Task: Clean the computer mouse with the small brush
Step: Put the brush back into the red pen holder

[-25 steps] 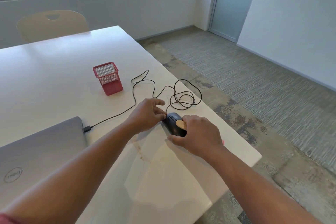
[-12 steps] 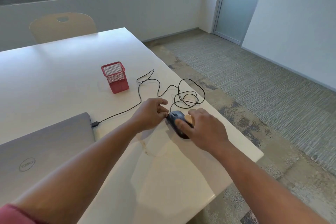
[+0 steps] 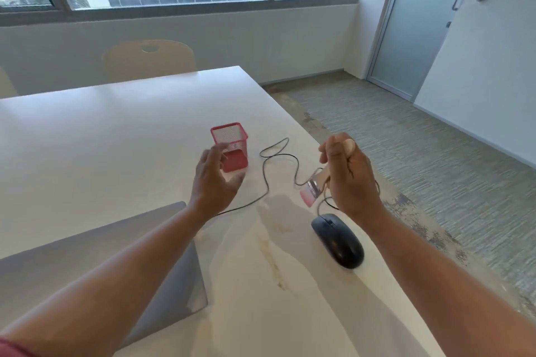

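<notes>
The black computer mouse (image 3: 338, 239) lies on the white table (image 3: 116, 136) near its right edge, with nothing touching it. My right hand (image 3: 349, 177) is raised above and beyond the mouse and grips the small brush (image 3: 311, 188). The brush has a wooden handle, a metal band and pink bristles that point down and to the left. My left hand (image 3: 214, 180) hovers over the table with its fingers loosely spread and holds nothing. It is in front of the red mesh pen holder (image 3: 230, 146).
The mouse cable (image 3: 272, 171) loops across the table toward the closed grey laptop (image 3: 95, 258) at the lower left. A beige chair (image 3: 149, 59) stands behind the table. The table's right edge drops to carpeted floor (image 3: 406, 148).
Both hands have lifted off the mouse and moved apart. The brush, earlier pressed on the mouse, is now held up in the air. The camera has tilted up.
</notes>
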